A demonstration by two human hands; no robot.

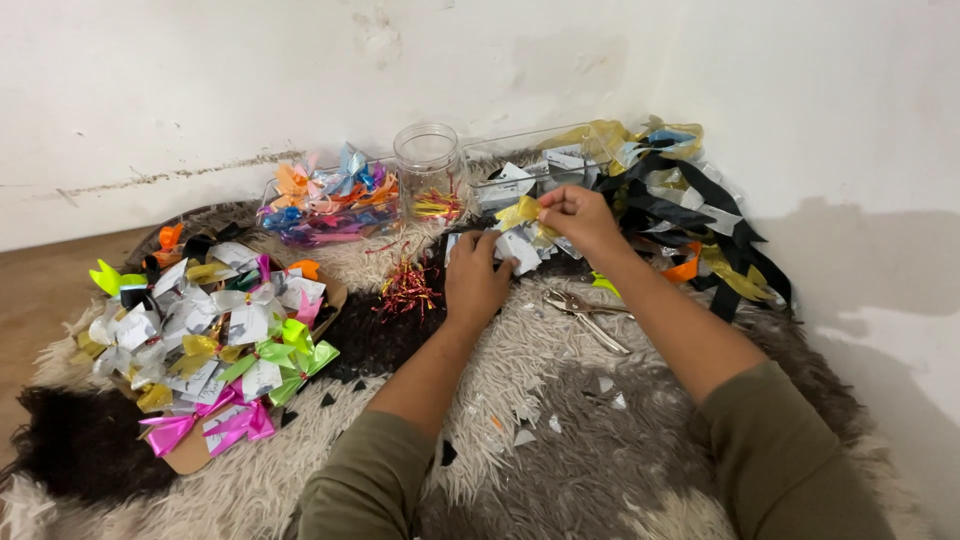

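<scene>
My left hand rests on the shaggy rug, fingers pressing a small silver-white ribbon piece. My right hand is raised just right of it, pinching a yellow ribbon strip between thumb and fingers. Both hands meet over the same little bundle of ribbon. A pair of metal scissors lies on the rug just below my right wrist.
A cardboard tray heaped with finished ribbon bows sits at left. A clear jar and a clear box of coloured ribbons stand by the wall. Black, gold and silver ribbon strips pile at right. Red-gold twist ties lie mid-rug.
</scene>
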